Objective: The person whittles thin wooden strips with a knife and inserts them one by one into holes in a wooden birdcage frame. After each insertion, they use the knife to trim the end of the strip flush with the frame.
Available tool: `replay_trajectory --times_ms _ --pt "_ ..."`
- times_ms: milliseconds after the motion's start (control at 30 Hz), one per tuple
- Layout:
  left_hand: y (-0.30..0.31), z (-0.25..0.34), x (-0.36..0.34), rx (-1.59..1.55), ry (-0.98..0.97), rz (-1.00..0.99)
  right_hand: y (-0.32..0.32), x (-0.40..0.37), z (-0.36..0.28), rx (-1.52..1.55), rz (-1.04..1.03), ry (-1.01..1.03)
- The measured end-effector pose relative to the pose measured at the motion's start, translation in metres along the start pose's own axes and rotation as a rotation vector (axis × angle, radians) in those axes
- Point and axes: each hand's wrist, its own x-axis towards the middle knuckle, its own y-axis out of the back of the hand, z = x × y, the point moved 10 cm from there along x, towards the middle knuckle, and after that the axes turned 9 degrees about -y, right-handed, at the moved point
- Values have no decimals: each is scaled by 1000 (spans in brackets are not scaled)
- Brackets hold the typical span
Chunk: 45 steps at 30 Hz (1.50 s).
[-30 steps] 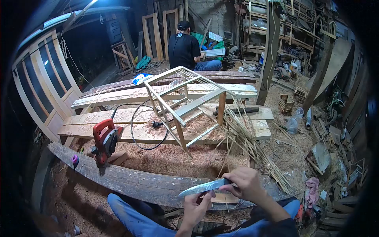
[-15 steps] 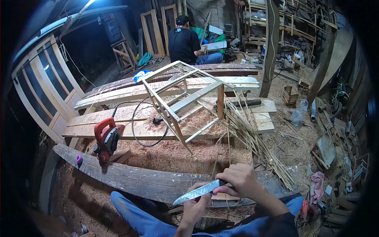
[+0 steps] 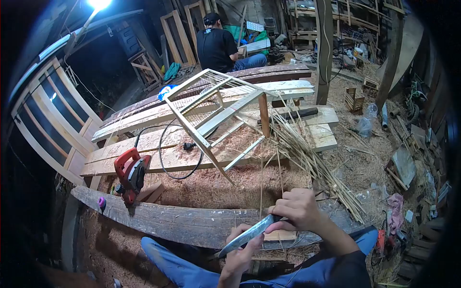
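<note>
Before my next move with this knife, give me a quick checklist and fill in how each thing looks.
1. Silver-bladed, dark-handled knife held by its handle in the right hand's grip: ok.
2. Left hand clear of the blade: not ok, fingers are right at it.
3. Sharp edge turned away from fingers: cannot tell.
4. Black plug out of any socket: ok, lying on the pale wooden boards.
5. Seated co-worker in black shirt beyond the blade's reach: ok.

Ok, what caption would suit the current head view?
Right hand gripping a knife, left hand at its blade, beside a red power tool and a slatted wooden frame.
</note>
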Motion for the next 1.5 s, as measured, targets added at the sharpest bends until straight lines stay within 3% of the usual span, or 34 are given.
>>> replay_trajectory --times_ms 33,100,167,233,300,367,433,733,800,933,1000,1233,1400,1500 --pt "-2 -3 -1 -44 39 -4 -2 0 4 1 -5 3" --pt "-8 -4 -4 -92 77 -8 15 -3 34 4 196 -148" --pt "-24 10 -6 -93 -9 -81 39 -9 62 -81 264 -301" --pt "-21 13 3 -53 -71 -116 54 -10 50 -81 300 -268" --pt "-5 6 11 -16 -12 14 37 -15 44 56 289 -215" --pt "0 -4 11 -67 34 -16 23 -9 28 11 238 -120" --pt "1 -1 11 -47 -36 15 -11 -7 12 -15 14 -59" --pt "-1 -12 3 53 8 80 -30 -12 -1 18 -57 26" --pt "16 -24 -1 146 19 179 -31 -11 -1 19 -71 26" --pt "6 -20 -1 90 34 127 -34 -13 1 31 -95 16" --pt "-9 1 4 145 -102 115 -35 -14 2 24 -98 19" --pt "-2 -6 3 102 -47 76 -32 -12 -2 48 -90 31" --pt "-14 13 6 257 -168 -23 -28 -14 -4 36 -56 43" --pt "-3 -3 2 125 -21 31 -26 -13 -2 5 -36 33"
